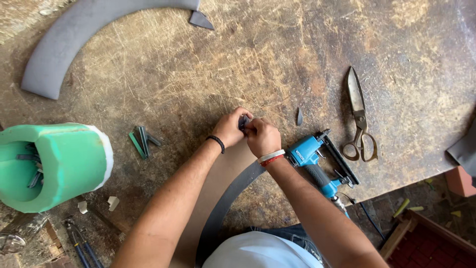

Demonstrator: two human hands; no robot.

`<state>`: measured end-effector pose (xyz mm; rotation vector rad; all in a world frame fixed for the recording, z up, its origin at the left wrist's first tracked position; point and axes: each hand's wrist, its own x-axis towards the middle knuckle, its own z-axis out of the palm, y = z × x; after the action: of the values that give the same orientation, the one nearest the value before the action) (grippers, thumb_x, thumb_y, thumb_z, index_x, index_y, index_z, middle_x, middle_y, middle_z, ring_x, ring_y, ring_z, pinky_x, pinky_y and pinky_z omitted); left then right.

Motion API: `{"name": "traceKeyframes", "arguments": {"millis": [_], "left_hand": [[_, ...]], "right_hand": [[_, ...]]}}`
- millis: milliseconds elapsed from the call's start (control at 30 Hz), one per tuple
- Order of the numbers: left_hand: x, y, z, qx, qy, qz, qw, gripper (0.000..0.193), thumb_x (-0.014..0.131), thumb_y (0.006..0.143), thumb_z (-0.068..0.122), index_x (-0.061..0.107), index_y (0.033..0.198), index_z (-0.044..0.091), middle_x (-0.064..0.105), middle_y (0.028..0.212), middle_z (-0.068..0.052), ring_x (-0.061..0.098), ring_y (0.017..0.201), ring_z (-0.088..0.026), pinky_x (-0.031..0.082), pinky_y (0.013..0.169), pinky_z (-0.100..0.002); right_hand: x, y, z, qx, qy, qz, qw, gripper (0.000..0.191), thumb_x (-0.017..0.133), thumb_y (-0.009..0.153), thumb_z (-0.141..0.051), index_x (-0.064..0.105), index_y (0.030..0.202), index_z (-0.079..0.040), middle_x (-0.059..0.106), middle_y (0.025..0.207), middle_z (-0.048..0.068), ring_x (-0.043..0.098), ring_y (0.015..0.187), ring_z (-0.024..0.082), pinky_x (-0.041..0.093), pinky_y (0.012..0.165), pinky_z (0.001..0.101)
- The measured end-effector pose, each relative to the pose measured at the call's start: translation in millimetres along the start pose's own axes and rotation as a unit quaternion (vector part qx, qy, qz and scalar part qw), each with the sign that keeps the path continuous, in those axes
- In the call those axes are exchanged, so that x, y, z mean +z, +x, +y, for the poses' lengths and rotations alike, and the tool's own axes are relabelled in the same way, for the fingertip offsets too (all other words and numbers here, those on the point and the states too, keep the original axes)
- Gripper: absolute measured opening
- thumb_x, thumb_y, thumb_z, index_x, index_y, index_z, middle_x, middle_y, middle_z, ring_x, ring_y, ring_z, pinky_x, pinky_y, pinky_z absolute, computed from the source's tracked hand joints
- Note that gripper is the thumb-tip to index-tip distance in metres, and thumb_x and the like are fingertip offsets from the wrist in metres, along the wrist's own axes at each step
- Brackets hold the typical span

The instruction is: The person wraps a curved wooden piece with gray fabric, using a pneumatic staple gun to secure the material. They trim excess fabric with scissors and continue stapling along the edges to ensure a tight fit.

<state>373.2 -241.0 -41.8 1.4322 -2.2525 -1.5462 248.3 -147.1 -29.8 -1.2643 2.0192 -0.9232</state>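
Note:
My left hand and my right hand meet at the middle of a scarred wooden workbench. Both pinch the dark end of a long curved piece that runs back toward my body; it is brown board with a dark grey fabric strip along its edge. The fingertips hide the exact end of it. A blue pneumatic staple gun lies just right of my right wrist, untouched.
Large metal scissors lie at the right. A curved grey foam strip arcs across the top left. A green foam block holding staple strips stands at the left, loose staple strips beside it. Pliers lie bottom left.

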Motion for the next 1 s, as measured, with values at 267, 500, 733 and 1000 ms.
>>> {"name": "traceKeyframes", "arguments": {"millis": [267, 500, 733, 1000], "left_hand": [[-5.1, 2.0, -23.8, -0.090, -0.255, -0.097, 0.958, 0.051, 0.067, 0.097, 0.018, 0.048, 0.144, 0.019, 0.075, 0.112, -0.011, 0.072, 0.106, -0.023, 0.057, 0.098, -0.038], [7.1, -8.1, 4.7, 0.010, -0.081, -0.032, 0.996, 0.056, 0.076, 0.090, 0.023, 0.052, 0.139, 0.020, 0.060, 0.148, -0.009, 0.066, 0.126, -0.031, 0.059, 0.102, -0.044], [54.9, -43.9, 53.2, 0.124, -0.168, -0.172, 0.963, 0.067, 0.080, 0.090, 0.011, 0.043, 0.146, 0.016, 0.041, 0.158, -0.014, 0.054, 0.133, -0.037, 0.054, 0.104, -0.044], [135.2, -93.1, 62.9, 0.148, -0.232, -0.323, 0.906, 0.067, 0.067, 0.089, -0.006, 0.038, 0.147, 0.011, 0.059, 0.136, -0.009, 0.071, 0.119, -0.027, 0.051, 0.108, -0.042]], "right_hand": [[-5.2, -25.3, -7.5, -0.041, -0.074, -0.126, 0.988, 0.029, 0.058, 0.092, -0.001, 0.079, 0.109, -0.012, 0.065, 0.100, 0.014, 0.069, 0.083, 0.027, 0.063, 0.076, 0.0362], [-43.2, -53.4, -6.8, -0.056, -0.036, -0.188, 0.980, 0.047, 0.074, 0.084, -0.013, 0.069, 0.131, -0.010, 0.065, 0.106, 0.016, 0.068, 0.090, 0.032, 0.058, 0.082, 0.0413], [-157.3, -137.2, 56.2, -0.002, -0.300, 0.042, 0.953, 0.075, 0.090, 0.068, -0.033, 0.056, 0.129, -0.007, 0.063, 0.115, 0.022, 0.062, 0.104, 0.038, 0.052, 0.086, 0.0466], [-157.4, -141.8, 110.7, 0.157, -0.227, -0.034, 0.961, 0.077, 0.080, 0.078, -0.023, 0.038, 0.140, -0.003, 0.069, 0.115, 0.026, 0.070, 0.100, 0.044, 0.057, 0.083, 0.0504]]}}
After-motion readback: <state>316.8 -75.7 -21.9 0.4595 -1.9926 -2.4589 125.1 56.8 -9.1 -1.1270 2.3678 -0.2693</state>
